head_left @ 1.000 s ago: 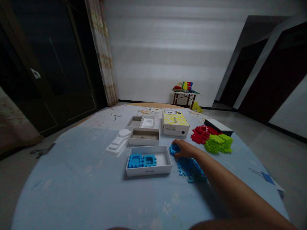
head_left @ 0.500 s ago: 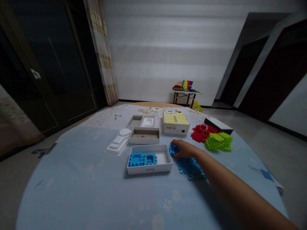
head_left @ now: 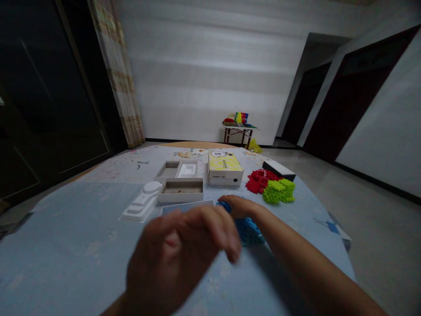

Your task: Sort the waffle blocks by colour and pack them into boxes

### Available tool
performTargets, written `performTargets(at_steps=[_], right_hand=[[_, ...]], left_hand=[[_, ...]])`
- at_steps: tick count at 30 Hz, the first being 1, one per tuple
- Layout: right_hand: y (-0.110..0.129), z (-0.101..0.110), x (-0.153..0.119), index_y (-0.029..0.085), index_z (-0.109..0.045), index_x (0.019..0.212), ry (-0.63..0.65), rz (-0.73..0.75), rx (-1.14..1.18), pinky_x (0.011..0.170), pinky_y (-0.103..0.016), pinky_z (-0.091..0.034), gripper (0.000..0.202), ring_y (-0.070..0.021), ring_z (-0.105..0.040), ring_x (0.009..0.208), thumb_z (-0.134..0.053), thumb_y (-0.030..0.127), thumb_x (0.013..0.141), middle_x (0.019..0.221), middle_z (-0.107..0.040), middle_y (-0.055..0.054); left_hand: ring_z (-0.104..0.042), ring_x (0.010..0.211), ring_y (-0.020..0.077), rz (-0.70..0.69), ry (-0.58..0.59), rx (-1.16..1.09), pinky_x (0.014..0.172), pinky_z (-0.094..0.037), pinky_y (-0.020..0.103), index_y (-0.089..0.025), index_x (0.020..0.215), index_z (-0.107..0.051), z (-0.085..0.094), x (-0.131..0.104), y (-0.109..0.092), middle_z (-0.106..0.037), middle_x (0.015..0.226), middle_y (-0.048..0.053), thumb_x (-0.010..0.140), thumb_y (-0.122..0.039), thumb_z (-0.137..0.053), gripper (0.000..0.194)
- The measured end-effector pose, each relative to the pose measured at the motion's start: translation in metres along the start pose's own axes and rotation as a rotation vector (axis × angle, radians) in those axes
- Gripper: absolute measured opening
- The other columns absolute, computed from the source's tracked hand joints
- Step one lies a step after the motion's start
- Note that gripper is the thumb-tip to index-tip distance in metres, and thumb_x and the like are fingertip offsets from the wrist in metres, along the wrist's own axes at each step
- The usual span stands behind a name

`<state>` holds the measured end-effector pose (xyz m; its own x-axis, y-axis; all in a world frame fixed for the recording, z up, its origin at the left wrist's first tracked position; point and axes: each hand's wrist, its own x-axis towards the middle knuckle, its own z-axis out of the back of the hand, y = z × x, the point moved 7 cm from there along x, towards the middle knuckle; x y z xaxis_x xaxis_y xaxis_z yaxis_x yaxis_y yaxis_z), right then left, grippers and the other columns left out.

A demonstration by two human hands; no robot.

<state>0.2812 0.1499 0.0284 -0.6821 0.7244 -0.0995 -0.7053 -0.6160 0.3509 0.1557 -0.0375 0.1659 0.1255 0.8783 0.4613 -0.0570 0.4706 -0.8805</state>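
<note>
My right hand is closed around a blue toothed plastic block, just right of the white box. Under and beside that hand lies a pile of blue interlocking blocks. My left hand is raised in the foreground, slightly blurred, its fingers loosely bent and apart with nothing seen in them. It covers most of the white box, of which only the back part shows, so the contents are hidden now.
Behind stand a grey-lined open box, another tray and a yellow-and-white box. A white plastic insert lies left. Red blocks, green blocks and a black-and-white lid are to the right.
My left hand has come into view in front of the white box. My right hand stays by the blue pile, still holding a blue block. The whole view has swung to the right.
</note>
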Motion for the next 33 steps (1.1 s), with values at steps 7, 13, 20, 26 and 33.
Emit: performTargets(at_steps=[7, 13, 20, 26, 33], right_hand=[[-0.005, 0.009, -0.004, 0.02, -0.039, 0.135, 0.061, -0.119, 0.164, 0.096, -0.033, -0.04, 0.081, -0.0243, -0.055, 0.11, -0.07, 0.045, 0.064, 0.126, -0.055, -0.01], [-0.01, 0.011, 0.009, 0.014, -0.047, 0.129, 0.149, -0.085, 0.104, 0.089, -0.029, -0.043, 0.067, -0.0232, -0.058, 0.106, -0.065, 0.041, 0.07, 0.121, -0.058, -0.013], [-0.006, 0.013, 0.018, 0.019, -0.062, 0.111, 0.244, -0.055, -0.011, 0.075, -0.026, -0.045, 0.06, -0.023, -0.062, 0.091, -0.074, 0.044, 0.057, 0.107, -0.066, -0.008], [0.001, 0.017, 0.006, 0.021, -0.061, 0.104, 0.152, -0.028, 0.044, 0.065, -0.022, -0.043, 0.051, -0.0182, -0.06, 0.08, -0.076, 0.033, 0.056, 0.095, -0.066, -0.002], [-0.014, 0.025, 0.005, 0.02, -0.059, 0.103, -0.205, -0.115, 0.048, 0.072, -0.024, -0.042, 0.042, -0.0191, -0.059, 0.087, -0.072, 0.025, 0.063, 0.098, -0.065, -0.004]], left_hand=[[-0.058, 0.072, 0.017, 0.024, -0.718, -0.036, 0.076, -0.048, 0.034, -0.02, 0.065, -0.059, 0.127, 0.038, 0.08, -0.062, 0.067, 0.002, 0.076, -0.037, -0.038, 0.029], [-0.06, 0.077, 0.0191, 0.1, -0.708, 0.455, 0.081, -0.046, 0.035, -0.019, 0.071, -0.063, 0.164, 0.023, 0.118, -0.065, 0.075, 0.004, 0.081, -0.04, -0.036, 0.035], [-0.061, 0.076, 0.0206, 0.113, -0.653, 0.596, 0.078, -0.047, 0.035, -0.02, 0.072, -0.062, 0.17, 0.022, 0.123, -0.064, 0.073, 0.002, 0.082, -0.035, -0.033, 0.034], [-0.061, 0.077, 0.0204, 0.098, -0.61, 0.667, 0.077, -0.047, 0.033, -0.02, 0.073, -0.062, 0.172, 0.021, 0.126, -0.064, 0.075, 0.001, 0.08, -0.033, -0.034, 0.032], [-0.059, 0.077, 0.0203, 0.124, -0.621, 0.661, 0.077, -0.047, 0.033, -0.02, 0.073, -0.063, 0.173, 0.021, 0.131, -0.064, 0.074, 0.001, 0.08, -0.032, -0.034, 0.032]])
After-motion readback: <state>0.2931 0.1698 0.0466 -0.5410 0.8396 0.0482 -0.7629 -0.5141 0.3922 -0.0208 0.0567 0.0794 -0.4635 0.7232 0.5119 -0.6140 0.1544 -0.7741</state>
